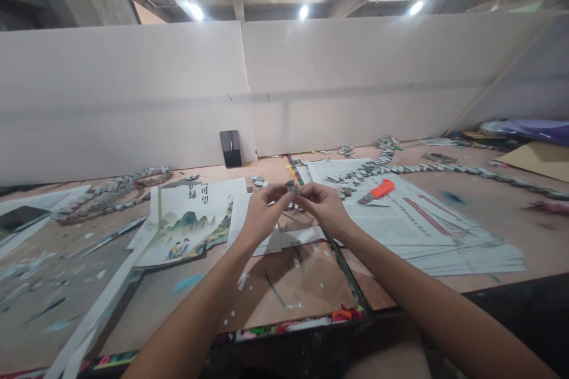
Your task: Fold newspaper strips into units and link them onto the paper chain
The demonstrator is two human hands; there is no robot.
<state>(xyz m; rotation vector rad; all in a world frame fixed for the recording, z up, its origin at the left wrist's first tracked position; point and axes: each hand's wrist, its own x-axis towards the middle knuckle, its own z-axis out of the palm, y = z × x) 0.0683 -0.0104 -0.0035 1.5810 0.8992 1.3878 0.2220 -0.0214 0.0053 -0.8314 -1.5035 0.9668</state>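
Observation:
Both my hands meet above the middle of the table (311, 284). My left hand (262, 210) and my right hand (322, 204) each pinch a small folded piece of grey printed paper (292, 188) between the fingertips. Below them lie loose printed sheets, one an illustrated page with a landscape and characters (191, 225). To the right of my right hand an orange-handled utility knife (377, 191) rests on a stack of newspaper sheets (435, 231).
Long chains of folded paper links (111, 192) curl across the left and run along the right back (444, 169). A dark phone (230, 148) leans on the white partition wall; another phone (22, 217) lies far left. Paper strips and scraps litter the left side.

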